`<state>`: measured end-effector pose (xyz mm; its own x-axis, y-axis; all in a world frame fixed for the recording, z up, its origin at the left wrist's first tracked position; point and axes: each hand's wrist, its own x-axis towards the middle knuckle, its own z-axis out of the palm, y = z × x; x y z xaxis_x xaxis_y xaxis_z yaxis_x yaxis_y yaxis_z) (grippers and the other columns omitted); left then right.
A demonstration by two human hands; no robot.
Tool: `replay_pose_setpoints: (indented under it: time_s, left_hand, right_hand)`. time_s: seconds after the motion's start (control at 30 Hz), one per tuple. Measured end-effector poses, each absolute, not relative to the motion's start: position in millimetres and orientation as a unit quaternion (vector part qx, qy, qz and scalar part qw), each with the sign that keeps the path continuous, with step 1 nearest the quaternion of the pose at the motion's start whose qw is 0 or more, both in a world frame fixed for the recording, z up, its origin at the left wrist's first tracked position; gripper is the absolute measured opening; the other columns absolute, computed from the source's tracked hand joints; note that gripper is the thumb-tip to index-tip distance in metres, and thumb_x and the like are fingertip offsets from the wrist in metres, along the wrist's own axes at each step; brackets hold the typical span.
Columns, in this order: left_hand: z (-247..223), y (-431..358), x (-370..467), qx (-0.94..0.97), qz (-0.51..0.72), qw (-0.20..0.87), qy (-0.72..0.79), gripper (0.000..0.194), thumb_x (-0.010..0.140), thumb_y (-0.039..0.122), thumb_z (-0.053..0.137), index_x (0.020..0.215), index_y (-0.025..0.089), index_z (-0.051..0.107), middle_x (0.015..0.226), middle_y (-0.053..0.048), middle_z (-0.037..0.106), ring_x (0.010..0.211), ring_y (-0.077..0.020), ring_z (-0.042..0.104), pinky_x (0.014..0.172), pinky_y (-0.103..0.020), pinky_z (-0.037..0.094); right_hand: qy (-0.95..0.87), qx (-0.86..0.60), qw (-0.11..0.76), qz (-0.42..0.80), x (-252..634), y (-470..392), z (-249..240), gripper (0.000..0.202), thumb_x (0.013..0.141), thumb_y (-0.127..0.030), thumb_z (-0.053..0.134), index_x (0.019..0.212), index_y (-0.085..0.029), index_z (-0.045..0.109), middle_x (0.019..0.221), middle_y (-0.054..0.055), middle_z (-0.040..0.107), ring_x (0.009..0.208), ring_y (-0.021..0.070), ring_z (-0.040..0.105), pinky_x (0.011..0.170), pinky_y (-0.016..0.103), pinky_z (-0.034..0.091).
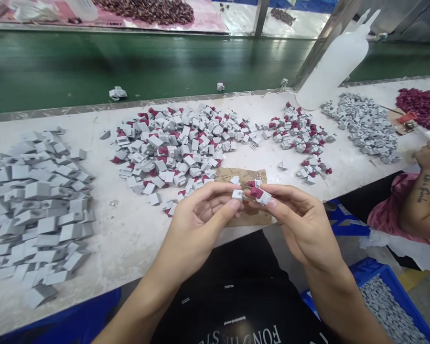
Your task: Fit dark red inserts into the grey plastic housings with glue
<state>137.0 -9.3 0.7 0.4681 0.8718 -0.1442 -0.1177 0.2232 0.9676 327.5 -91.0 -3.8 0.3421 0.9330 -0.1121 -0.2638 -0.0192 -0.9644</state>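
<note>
Between the thumb and fingers of my left hand is a small light grey plastic block. My right hand pinches a maroon and grey plastic piece. The two parts are held close to each other over a brown cardboard piece at the table's front edge. Another small grey piece shows just beyond the left fingertips. Behind my hands spreads a heap of grey and maroon pieces. Whether the two held parts touch is too small to tell.
Grey blocks are piled at the left. Smaller heaps of mixed pieces and grey parts lie right. A white squeeze bottle leans before the green conveyor belt. A co-worker's arm is at the right, above a blue crate.
</note>
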Motion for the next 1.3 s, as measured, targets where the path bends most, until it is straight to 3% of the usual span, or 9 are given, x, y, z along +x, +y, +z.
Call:
replay_pose_setpoints:
  time_s: [0.23,0.47,0.6,0.73,0.87,1.0,1.13,1.23,1.3]
  left_hand:
    - [-4.5,-9.4,144.0,0.489,0.347,0.729,0.33,0.012,0.105,0.029,0.091,0.115,0.022,0.087,0.108,-0.003,0.091,0.099,-0.0149,0.088,0.09,-0.018,0.072]
    - [1.0,-7.8,138.2,0.571,0.352,0.667,0.324,0.009,0.108,0.025,0.086,0.114,0.03,0.091,0.11,0.001,0.087,0.1,-0.0143,0.085,0.093,-0.02,0.071]
    - [19.0,13.0,123.4,0.649,0.344,0.586,0.343,0.011,0.11,0.027,0.081,0.118,0.03,0.087,0.114,0.0,0.086,0.1,-0.0166,0.084,0.09,-0.024,0.07]
    - [45.3,63.3,108.7,0.729,0.315,0.438,0.421,0.017,0.107,0.037,0.081,0.121,0.029,0.085,0.116,-0.005,0.087,0.104,-0.0258,0.083,0.087,-0.037,0.07]
    - [65.5,132.6,107.7,0.728,0.324,0.281,0.536,0.018,0.102,0.038,0.08,0.114,0.025,0.085,0.108,-0.006,0.086,0.096,-0.0268,0.078,0.084,-0.04,0.066]
    - [61.0,206.6,121.8,0.708,0.286,0.256,0.593,0.02,0.109,0.029,0.071,0.118,0.015,0.081,0.114,-0.005,0.083,0.11,-0.0237,0.079,0.1,-0.039,0.066]
    - [40.6,277.0,146.1,0.685,0.234,0.273,0.633,0.032,0.111,0.039,0.083,0.134,0.016,0.078,0.133,-0.011,0.08,0.116,-0.0266,0.08,0.101,-0.047,0.071]
    - [29.8,313.6,175.6,0.69,0.208,0.314,0.618,0.04,0.125,0.043,0.055,0.135,0.011,0.078,0.146,-0.01,0.076,0.122,-0.0266,0.08,0.107,-0.045,0.068]
    - [28.5,324.5,198.1,0.695,0.206,0.341,0.599,0.041,0.125,0.042,0.056,0.136,0.01,0.078,0.145,-0.01,0.076,0.121,-0.026,0.08,0.105,-0.044,0.068]
  right_hand:
    - [-0.345,-0.538,0.619,0.457,328.2,-92.1,-7.0,0.015,0.102,-0.029,0.096,0.114,-0.038,0.098,0.117,0.001,0.095,0.108,0.0212,0.093,0.099,0.025,0.075]
    - [-0.418,-0.552,0.579,0.43,325.9,-87.1,8.0,0.016,0.101,-0.023,0.094,0.112,-0.035,0.099,0.109,0.002,0.093,0.105,0.0188,0.091,0.092,0.021,0.073]
    - [-0.455,-0.52,0.546,0.474,333.3,-59.8,28.1,0.015,0.1,-0.026,0.094,0.113,-0.033,0.098,0.115,0.004,0.094,0.106,0.0222,0.091,0.092,0.029,0.074]
    - [-0.582,-0.55,0.408,0.439,347.8,29.5,48.6,0.023,0.099,-0.029,0.093,0.122,-0.026,0.096,0.116,0.007,0.093,0.098,0.0263,0.088,0.092,0.043,0.075]
    - [-0.649,-0.648,0.333,0.217,342.4,165.6,43.4,0.045,0.108,-0.003,0.065,0.147,-0.013,0.085,0.149,0.016,0.084,0.132,0.0305,0.081,0.121,0.05,0.063]
    - [-0.665,-0.647,0.3,0.221,321.6,269.4,18.9,0.045,0.103,0.004,0.069,0.143,-0.011,0.084,0.167,0.019,0.073,0.157,0.0333,0.066,0.138,0.053,0.048]
    - [-0.656,-0.651,0.299,0.238,323.3,304.6,9.0,0.019,0.105,-0.016,0.086,0.124,-0.015,0.086,0.141,0.014,0.085,0.141,0.0328,0.077,0.129,0.06,0.058]
    - [-0.622,-0.667,0.327,0.25,344.0,290.6,18.3,0.022,0.105,-0.009,0.077,0.124,-0.009,0.088,0.122,0.018,0.09,0.12,0.0309,0.086,0.117,0.05,0.067]
    - [-0.602,-0.669,0.346,0.267,360.9,261.8,29.6,0.027,0.105,-0.01,0.075,0.129,-0.007,0.088,0.116,0.017,0.092,0.103,0.0275,0.089,0.102,0.043,0.072]
